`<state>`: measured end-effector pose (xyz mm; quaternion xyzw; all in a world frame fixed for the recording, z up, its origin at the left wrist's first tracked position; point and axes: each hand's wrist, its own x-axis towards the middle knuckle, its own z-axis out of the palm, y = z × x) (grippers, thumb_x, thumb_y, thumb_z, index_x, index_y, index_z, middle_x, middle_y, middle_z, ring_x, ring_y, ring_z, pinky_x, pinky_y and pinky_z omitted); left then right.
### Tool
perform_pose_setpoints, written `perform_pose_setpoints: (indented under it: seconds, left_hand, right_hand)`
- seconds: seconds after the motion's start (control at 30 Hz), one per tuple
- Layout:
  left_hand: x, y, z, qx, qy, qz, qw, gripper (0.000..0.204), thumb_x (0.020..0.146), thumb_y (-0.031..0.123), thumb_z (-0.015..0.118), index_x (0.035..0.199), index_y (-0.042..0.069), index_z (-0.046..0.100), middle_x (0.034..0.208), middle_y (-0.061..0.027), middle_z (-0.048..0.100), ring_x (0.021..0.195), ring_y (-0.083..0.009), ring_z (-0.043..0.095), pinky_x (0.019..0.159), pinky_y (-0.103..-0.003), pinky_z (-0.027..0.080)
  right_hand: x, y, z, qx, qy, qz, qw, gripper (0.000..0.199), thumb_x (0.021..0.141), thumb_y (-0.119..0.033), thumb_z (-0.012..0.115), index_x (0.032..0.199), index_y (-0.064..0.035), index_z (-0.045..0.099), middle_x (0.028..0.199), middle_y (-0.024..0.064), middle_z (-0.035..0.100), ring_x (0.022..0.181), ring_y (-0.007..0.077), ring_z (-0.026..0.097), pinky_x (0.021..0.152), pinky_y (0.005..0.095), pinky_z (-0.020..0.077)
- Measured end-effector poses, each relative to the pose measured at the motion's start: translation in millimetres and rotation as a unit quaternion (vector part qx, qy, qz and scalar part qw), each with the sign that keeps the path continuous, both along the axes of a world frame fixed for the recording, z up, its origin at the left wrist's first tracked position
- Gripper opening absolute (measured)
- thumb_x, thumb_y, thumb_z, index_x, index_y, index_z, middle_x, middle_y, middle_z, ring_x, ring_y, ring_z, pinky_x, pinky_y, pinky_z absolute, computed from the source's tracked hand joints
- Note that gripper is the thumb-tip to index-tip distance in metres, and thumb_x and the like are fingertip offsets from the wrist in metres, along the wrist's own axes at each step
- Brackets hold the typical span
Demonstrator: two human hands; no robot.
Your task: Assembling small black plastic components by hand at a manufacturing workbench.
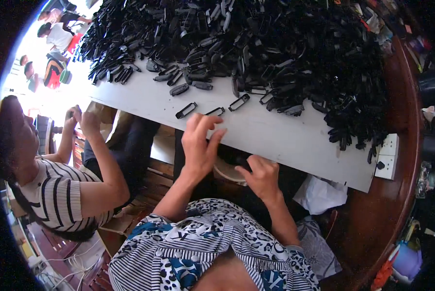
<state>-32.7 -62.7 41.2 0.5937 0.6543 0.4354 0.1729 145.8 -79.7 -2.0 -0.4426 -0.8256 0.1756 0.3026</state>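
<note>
My left hand [199, 143] is raised at the near edge of the white tabletop [285, 138]. Its fingers are curved and its thumb stands apart, with nothing visible between them. Just beyond the fingertips lies a small black rectangular plastic frame [215, 112], partly hidden by the hand. Two similar pieces flank it, a black frame [186, 110] to the left and another black frame [239, 102] to the right. Below the table edge, my right hand [264, 178] is closed, thumb and forefinger pinching a small black plastic piece [245, 165] whose shape blurs into the dark background.
A large heap of black plastic parts [295, 58] covers the table's far side. At left sits a co-worker in a striped top [57, 194], both hands raised. A white power strip [388, 156] stands at the right edge, and a white plastic bag [322, 194] hangs below.
</note>
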Motion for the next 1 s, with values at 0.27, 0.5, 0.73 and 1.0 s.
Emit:
perform_pose_setpoints:
  seconds: [0.27, 0.5, 0.73, 1.0]
  left_hand:
    - [-23, 1, -10, 0.031, 0.224, 0.113, 0.968, 0.035, 0.065, 0.013, 0.074, 0.097, 0.010, 0.060, 0.083, -0.0073, 0.051, 0.078, -0.0255, 0.050, 0.065, -0.036, 0.041]
    - [-17, 8, -24, 0.025, 0.235, 0.084, 0.968, 0.032, 0.062, 0.017, 0.073, 0.092, 0.013, 0.062, 0.080, -0.0054, 0.049, 0.077, -0.0238, 0.050, 0.064, -0.035, 0.042]
    - [-22, 7, -31, 0.074, 0.188, 0.061, 0.977, 0.028, 0.061, 0.010, 0.071, 0.086, 0.009, 0.059, 0.079, -0.0066, 0.047, 0.076, -0.0247, 0.049, 0.064, -0.035, 0.041]
    - [3, -6, -25, 0.065, -0.048, 0.007, 0.997, 0.031, 0.065, 0.000, 0.068, 0.095, 0.003, 0.059, 0.081, -0.0110, 0.054, 0.070, -0.0271, 0.056, 0.056, -0.034, 0.045]
  right_hand:
    - [-19, 26, 46, -0.003, -0.138, 0.003, 0.990, 0.015, 0.076, -0.013, 0.064, 0.090, -0.0093, 0.061, 0.073, 0.0095, 0.051, 0.067, 0.0266, 0.058, 0.050, 0.0377, 0.0430]
    - [-46, 104, 29, 0.136, -0.128, 0.045, 0.981, 0.013, 0.076, -0.002, 0.056, 0.089, -0.0054, 0.058, 0.077, 0.0086, 0.044, 0.071, 0.0248, 0.056, 0.052, 0.0375, 0.0449]
    - [-47, 87, 39, 0.035, 0.041, 0.003, 0.999, 0.022, 0.073, 0.003, 0.060, 0.092, -0.0017, 0.052, 0.096, 0.0099, 0.054, 0.085, 0.0229, 0.056, 0.069, 0.0347, 0.0458]
    - [-67, 51, 23, -0.383, 0.402, -0.004, 0.832, 0.019, 0.086, -0.013, 0.059, 0.101, -0.0029, 0.053, 0.083, -0.0020, 0.050, 0.071, 0.0044, 0.043, 0.062, 0.0186, 0.0378]
